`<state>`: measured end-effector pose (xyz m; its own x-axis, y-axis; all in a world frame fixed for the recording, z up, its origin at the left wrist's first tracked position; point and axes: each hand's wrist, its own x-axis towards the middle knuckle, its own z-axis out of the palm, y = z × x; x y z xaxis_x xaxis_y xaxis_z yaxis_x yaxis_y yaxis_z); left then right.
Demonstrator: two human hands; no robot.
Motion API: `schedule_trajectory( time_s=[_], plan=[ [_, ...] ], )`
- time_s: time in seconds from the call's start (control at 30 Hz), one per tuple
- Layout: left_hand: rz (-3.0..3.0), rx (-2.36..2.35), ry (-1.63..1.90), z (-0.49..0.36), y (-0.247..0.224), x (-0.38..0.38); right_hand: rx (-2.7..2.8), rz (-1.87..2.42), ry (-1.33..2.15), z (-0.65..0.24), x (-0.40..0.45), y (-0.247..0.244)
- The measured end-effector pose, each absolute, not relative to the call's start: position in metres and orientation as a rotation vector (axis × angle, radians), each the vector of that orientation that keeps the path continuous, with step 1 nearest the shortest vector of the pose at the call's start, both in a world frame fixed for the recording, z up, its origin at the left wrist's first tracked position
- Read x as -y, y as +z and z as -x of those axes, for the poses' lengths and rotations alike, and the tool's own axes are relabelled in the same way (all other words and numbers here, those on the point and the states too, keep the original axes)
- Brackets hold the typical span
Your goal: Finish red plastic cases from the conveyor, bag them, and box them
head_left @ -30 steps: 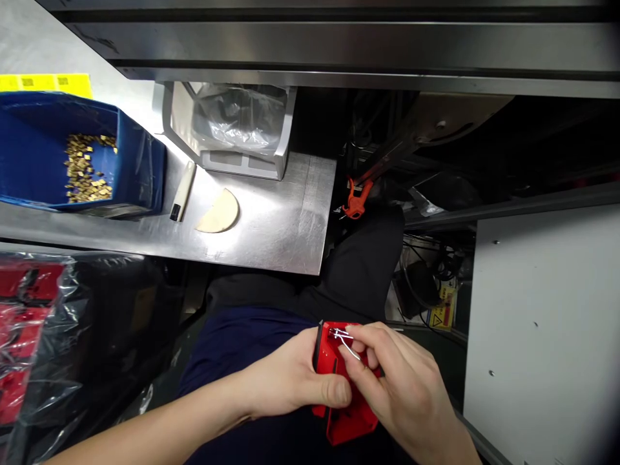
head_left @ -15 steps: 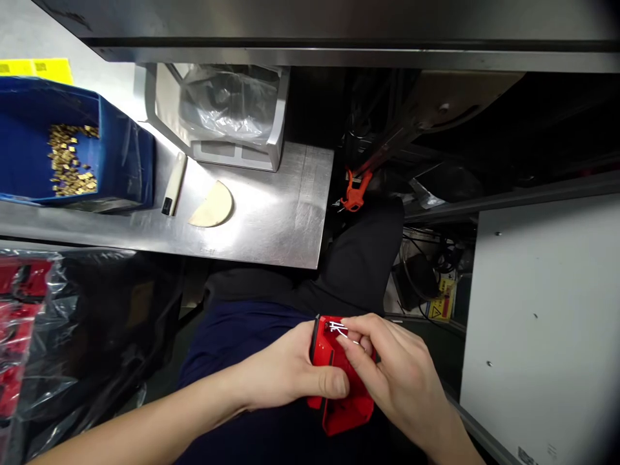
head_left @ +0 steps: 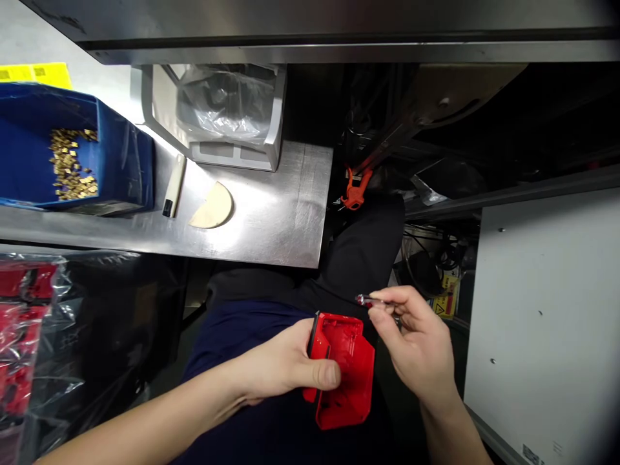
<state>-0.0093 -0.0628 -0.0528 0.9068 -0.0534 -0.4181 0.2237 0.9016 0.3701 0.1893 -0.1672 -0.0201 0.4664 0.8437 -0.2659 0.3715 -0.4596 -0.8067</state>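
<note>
Stainless-steel counter (head_left: 285, 219) fills the far left, with dark machinery and a pale panel (head_left: 542, 310) to the right. At the near middle, over the person's lap, the left hand (head_left: 290, 368) holds one hollow red housing (head_left: 356, 387), its thumb over the near-left wall and its fingers wrapped behind. Near right, the right hand (head_left: 416, 349) pinches one slim metal piece (head_left: 364, 299) between thumb and forefinger, its tip just beyond the housing's far-right edge and apart from it; whether this is a tool or a part, I cannot tell.

The step in hand seems to be fine handling of that piece beside the steadied housing. As I judge it, the next move calls for a firm, light pinch and a still left hand.

Counting the rest: one blue bin (head_left: 126, 158) with many brass pieces (head_left: 75, 181), too heaped to count; one grey bin (head_left: 232, 155) holding clear plastic (head_left: 225, 113); one cream-handled tool (head_left: 175, 184); one half-round pale piece (head_left: 214, 206); one orange clamp (head_left: 356, 190) beyond the counter's right edge. Near left, several red parts (head_left: 24, 336) lie under plastic film, their exact number unclear.
</note>
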Motion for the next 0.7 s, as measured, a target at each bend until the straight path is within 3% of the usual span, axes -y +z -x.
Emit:
schedule_trajectory(
  time_s=[0.2,0.37,0.5,0.7],
  plan=[
    [-0.241,-0.327,-0.178,0.016,-0.048,0.064,0.795,1.898,0.943,-0.197,0.123,-0.078],
    [-0.240,-0.193,-0.256,0.024,-0.041,0.056,1.234,1.899,1.014,-0.178,0.075,-0.112],
    [-0.205,-0.214,-0.202,0.032,-0.046,0.062,1.503,2.014,0.967,-0.168,0.062,-0.114],
    [-0.163,-0.313,-0.163,0.034,-0.054,0.066,1.260,1.953,1.013,-0.185,0.087,-0.082]
  ],
)
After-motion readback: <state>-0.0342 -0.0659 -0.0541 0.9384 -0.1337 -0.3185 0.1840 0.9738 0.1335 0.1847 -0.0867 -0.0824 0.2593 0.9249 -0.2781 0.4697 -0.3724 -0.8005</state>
